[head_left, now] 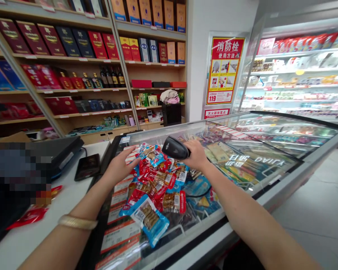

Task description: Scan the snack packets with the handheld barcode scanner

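Head view showed the right hand [196,153] closed round a black scanner [174,147], with snack packets [152,183] below and left of it; the left hand [120,165], fingers loosely spread beside them, seemed to grasp nothing. Steady aim at a flattened barcode [176,199] probably suited best. Rightward of the right hand, the glass lid [273,144] read "DAILY"; beyond, a red poster [224,69] read "消防栓", "119".

Wooden shelves [157,33] — red wall poster [224,71].
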The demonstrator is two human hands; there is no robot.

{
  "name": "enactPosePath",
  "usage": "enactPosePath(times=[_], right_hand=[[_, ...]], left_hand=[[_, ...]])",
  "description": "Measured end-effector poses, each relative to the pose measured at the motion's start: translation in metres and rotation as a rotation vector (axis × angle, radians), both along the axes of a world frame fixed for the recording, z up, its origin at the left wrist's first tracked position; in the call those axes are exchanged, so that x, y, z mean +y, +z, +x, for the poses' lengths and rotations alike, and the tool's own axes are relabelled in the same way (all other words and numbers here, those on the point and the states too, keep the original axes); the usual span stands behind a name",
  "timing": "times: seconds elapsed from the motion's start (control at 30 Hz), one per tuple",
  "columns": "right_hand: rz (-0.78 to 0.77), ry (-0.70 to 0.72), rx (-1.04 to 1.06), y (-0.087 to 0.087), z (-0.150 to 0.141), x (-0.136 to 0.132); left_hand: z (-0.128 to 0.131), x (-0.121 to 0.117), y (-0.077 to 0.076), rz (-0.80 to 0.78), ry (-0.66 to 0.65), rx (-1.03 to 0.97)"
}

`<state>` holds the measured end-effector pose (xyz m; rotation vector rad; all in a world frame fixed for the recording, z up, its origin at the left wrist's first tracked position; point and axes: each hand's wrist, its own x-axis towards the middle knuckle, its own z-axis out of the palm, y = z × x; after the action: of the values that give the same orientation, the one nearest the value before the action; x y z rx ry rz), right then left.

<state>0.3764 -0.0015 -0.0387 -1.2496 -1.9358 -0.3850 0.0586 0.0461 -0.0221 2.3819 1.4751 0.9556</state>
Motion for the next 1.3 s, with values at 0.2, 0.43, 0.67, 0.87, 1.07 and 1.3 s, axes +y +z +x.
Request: enactPosePath(times=[0.2, 0.43, 0.67, 0.87, 1.07, 1.3], right_hand=[[0.010, -0.013, -0.007, -0.006, 0.003, 0.003], [0.025, -0.044, 0.006, -0.009, 0.003, 0.004], [0.056, -0.012, 0.022, -0.002, 0.002, -0.002], [0.066, 0.105, -0.015, 0.002, -0.006, -0.009], [0.032, 0.102, -0.024, 0.001, -0.017, -0.014], [0.023, 0.134, -0.010, 0.003, -0.020, -0.016]], left_hand=[[0.012, 0.009, -0.023, -0.014, -0.128, 0.031], [0.002, 0.003, -0.021, 0.052, 0.043, -0.055], [0.003, -0.014, 0.005, -0.210, 0.150, -0.703], [0.005, -0.019, 0.010, -0.275, 0.131, -0.831], [0.009, -0.025, 0.011, -0.035, 0.177, -0.509], [0.013, -0.029, 0.012, 0.020, 0.176, -0.396]])
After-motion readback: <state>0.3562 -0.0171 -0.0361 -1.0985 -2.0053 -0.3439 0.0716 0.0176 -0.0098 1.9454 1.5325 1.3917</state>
